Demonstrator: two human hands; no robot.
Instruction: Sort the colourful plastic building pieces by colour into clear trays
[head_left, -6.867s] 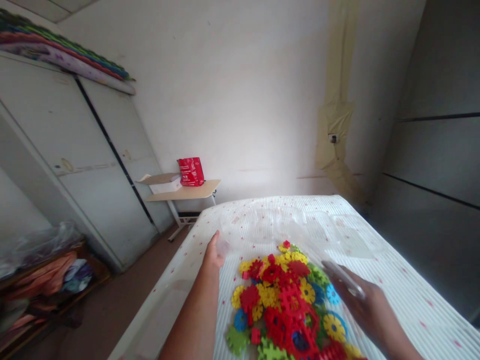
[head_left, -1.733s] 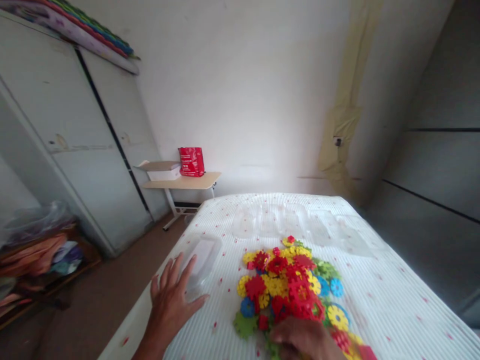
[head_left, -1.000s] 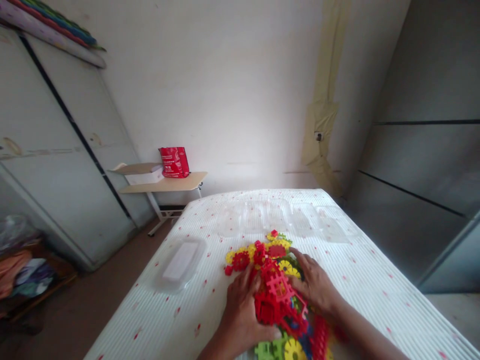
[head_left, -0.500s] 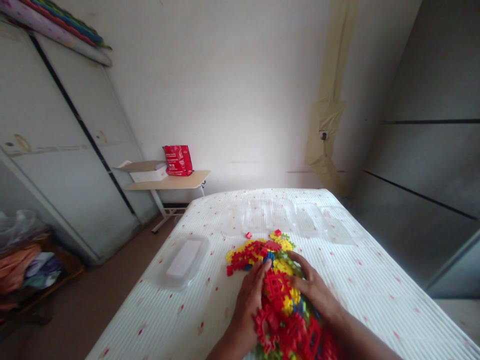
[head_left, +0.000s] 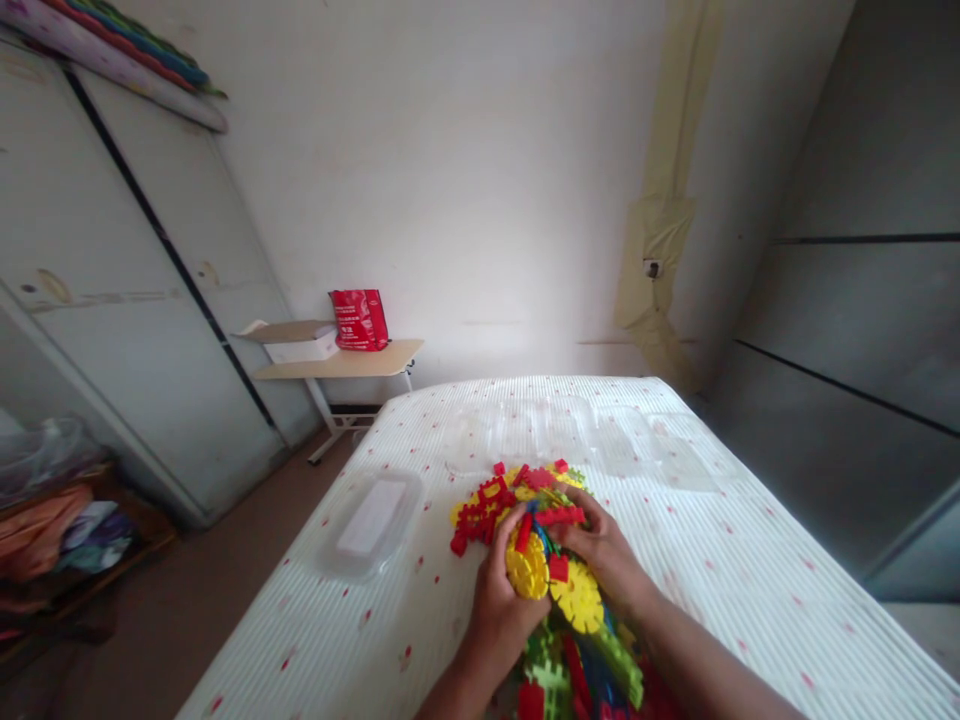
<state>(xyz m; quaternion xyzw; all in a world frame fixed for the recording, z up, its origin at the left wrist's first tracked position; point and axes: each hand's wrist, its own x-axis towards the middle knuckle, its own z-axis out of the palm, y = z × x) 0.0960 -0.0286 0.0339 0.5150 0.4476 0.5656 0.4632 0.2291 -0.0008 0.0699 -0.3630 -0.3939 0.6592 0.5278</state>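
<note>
A heap of flat plastic building pieces (head_left: 559, 590) in red, yellow, green and blue lies on the white striped bed (head_left: 720, 560). My left hand (head_left: 501, 598) is curled against the heap's left side, fingers on a yellow gear-shaped piece. My right hand (head_left: 604, 555) presses in from the right with bent fingers on red pieces. Both hands cup the pile between them. More red and yellow pieces spill out beyond my fingertips.
A clear plastic lid (head_left: 371, 520) lies on the bed left of the pile. Clear plastic trays (head_left: 570, 435) rest farther back. A small side table (head_left: 341, 365) with a red bag (head_left: 358, 318) stands by the wall, beside grey wardrobe doors (head_left: 112, 320).
My left hand left the clear lid and joined the right at the pile. Both hands have closed in and pushed the pieces together into a taller heap.
</note>
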